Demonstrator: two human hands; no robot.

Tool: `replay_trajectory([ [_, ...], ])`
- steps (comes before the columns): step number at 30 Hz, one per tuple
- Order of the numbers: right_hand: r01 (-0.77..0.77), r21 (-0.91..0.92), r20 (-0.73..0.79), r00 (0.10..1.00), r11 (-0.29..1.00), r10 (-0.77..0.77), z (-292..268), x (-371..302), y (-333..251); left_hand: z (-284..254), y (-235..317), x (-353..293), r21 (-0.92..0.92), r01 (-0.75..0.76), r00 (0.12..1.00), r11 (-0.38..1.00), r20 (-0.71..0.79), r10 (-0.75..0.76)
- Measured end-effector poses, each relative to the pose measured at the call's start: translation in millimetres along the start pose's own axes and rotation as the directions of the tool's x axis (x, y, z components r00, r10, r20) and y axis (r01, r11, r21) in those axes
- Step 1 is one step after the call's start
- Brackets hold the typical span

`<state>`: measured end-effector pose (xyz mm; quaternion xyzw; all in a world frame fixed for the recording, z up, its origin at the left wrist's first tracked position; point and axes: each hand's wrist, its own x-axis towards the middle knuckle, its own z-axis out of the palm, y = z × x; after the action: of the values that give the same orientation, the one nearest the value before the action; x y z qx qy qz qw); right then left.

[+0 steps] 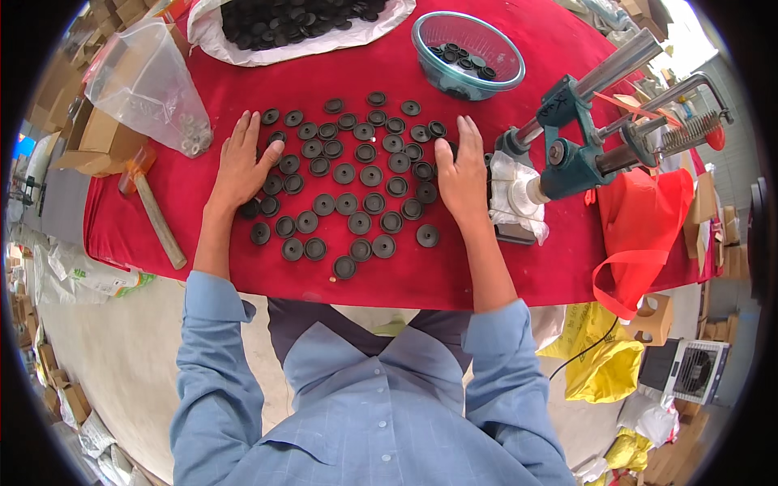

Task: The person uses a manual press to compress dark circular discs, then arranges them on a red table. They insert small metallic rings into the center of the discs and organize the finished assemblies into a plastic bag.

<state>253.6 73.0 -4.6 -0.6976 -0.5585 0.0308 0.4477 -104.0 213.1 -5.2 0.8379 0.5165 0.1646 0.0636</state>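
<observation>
Many round black caps (344, 173) lie spread in loose rows on the red cloth (405, 285) in front of me. My left hand (241, 164) rests along their left edge, fingers stretched out and thumb pointing inward near a cap. Along the right edge, my right hand (462, 172) stands on its side with fingers extended and thumb raised. Neither hand grips anything; both are open. A few caps are partly hidden under or beside the hands. Right of my right hand is a green hand press (567, 121) with a plastic-wrapped base (516, 194).
At the back lie a white sack (324, 47) of black caps and a clear greenish bowl (429, 69) holding some more. On the left are a clear plastic bag (142, 89) with small rings, a hammer (158, 215) and a cardboard box (105, 146). A red bag (644, 219) hangs at the right.
</observation>
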Motion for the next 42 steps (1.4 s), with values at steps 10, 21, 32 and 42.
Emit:
replay_trajectory([
  [10, 0.156, 0.12, 0.083, 0.983, 0.98, -0.167, 27, 31, -1, 3, 33, 18, -0.064, -0.14, 0.99, 0.988, 0.009, 0.141],
  [21, 0.273, 0.236, 0.343, 0.875, 0.933, -0.342, 71, 72, -8, 20, 76, 58, 0.004, -0.343, 0.927, 0.939, 0.163, 0.338],
  [32, 0.155, 0.08, 0.314, 0.933, 0.985, -0.172, -43, -19, -42, -53, 93, -52, -0.036, -0.28, 0.954, 0.959, 0.106, 0.282],
  [42, 0.245, -0.289, 0.421, 0.901, 0.926, -0.107, -28, -106, -63, -15, 141, -129, 0.093, -0.25, 0.949, 0.964, 0.222, 0.225],
])
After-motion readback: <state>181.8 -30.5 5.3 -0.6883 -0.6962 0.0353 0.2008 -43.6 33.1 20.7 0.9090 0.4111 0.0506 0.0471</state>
